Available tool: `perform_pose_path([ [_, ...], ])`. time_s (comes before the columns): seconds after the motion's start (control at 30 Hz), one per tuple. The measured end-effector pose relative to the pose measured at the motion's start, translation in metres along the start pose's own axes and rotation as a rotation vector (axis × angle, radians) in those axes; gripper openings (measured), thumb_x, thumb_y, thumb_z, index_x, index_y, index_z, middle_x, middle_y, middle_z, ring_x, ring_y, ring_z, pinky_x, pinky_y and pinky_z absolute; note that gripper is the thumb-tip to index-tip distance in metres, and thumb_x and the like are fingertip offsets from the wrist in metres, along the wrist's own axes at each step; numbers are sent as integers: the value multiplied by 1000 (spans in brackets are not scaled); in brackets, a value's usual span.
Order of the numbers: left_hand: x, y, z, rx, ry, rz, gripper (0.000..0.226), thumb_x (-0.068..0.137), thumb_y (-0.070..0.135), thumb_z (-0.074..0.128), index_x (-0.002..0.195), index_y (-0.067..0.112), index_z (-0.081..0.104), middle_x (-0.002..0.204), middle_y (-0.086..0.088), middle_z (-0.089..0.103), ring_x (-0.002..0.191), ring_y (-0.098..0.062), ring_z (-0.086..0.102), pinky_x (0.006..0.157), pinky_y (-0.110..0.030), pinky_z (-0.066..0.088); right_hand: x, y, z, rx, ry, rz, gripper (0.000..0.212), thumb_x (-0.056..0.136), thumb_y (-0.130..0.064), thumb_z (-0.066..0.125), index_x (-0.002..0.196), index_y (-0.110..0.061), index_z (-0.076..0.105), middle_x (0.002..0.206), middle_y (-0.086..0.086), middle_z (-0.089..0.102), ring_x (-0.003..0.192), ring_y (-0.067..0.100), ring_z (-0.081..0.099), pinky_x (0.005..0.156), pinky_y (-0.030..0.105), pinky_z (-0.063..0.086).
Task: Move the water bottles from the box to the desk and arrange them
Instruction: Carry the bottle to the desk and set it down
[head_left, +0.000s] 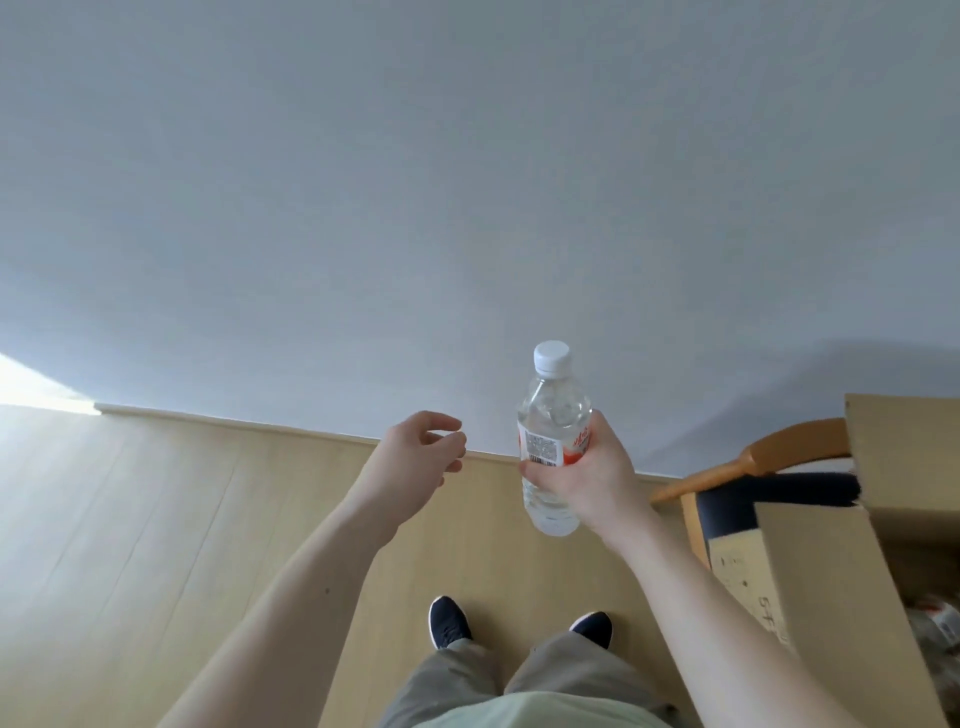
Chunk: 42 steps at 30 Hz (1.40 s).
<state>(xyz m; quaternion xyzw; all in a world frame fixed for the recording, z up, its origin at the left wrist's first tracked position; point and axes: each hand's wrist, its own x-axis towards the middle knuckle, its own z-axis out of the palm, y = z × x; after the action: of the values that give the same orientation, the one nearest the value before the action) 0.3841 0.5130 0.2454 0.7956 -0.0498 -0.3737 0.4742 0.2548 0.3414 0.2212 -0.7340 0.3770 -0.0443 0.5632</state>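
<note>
Bottle: upright, mid-air over floor, gripped round label by right hand. Left hand: loosely curled, holding nothing. Box: open, at right. Desk: not in view. Risk: one-handed grip may slip in transit, dropping bottle.
</note>
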Motion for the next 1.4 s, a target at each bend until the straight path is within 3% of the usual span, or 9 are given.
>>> perform_pose_path([
  [0.27, -6, -38, -84, -101, 105, -17, 23, 85, 36, 61, 107, 33, 67, 86, 14, 76, 82, -2, 73, 82, -32, 58, 18, -49, 83, -106, -184, -69, 54, 68, -22, 90, 111, -21, 58, 98, -4, 72, 93, 16, 70, 91, 45, 56],
  [0.7, -3, -80, -194, -328, 484, -56, 13, 96, 29, 60, 106, 33, 68, 89, 13, 77, 84, -5, 74, 82, -31, 58, 70, -121, 231, -196, -554, -191, 51, 66, -24, 90, 105, -31, 58, 94, -13, 72, 82, -2, 68, 76, 24, 53],
  [0.97, 26, -81, -236, -447, 688, -220, 15, 97, 25, 60, 109, 28, 68, 89, 8, 77, 82, -5, 74, 81, -31, 59, 129, -174, 302, -270, -873, -260, 52, 65, -29, 84, 111, -22, 61, 99, -5, 71, 92, 13, 70, 86, 40, 57],
  [1.2, 26, -79, -267, -567, 889, -270, 11, 97, 29, 61, 106, 31, 68, 87, 14, 77, 83, -5, 74, 80, -31, 58, 147, -216, 367, -307, -1070, -368, 53, 65, -23, 89, 105, -35, 56, 93, -23, 66, 87, -4, 65, 76, 23, 51],
  [1.4, -1, -103, -287, -675, 1039, -340, 12, 99, 26, 60, 107, 28, 68, 90, 10, 77, 84, -7, 74, 78, -29, 57, 137, -232, 424, -370, -1208, -376, 60, 52, -43, 86, 104, -45, 57, 97, -25, 68, 90, -3, 66, 88, 37, 58],
])
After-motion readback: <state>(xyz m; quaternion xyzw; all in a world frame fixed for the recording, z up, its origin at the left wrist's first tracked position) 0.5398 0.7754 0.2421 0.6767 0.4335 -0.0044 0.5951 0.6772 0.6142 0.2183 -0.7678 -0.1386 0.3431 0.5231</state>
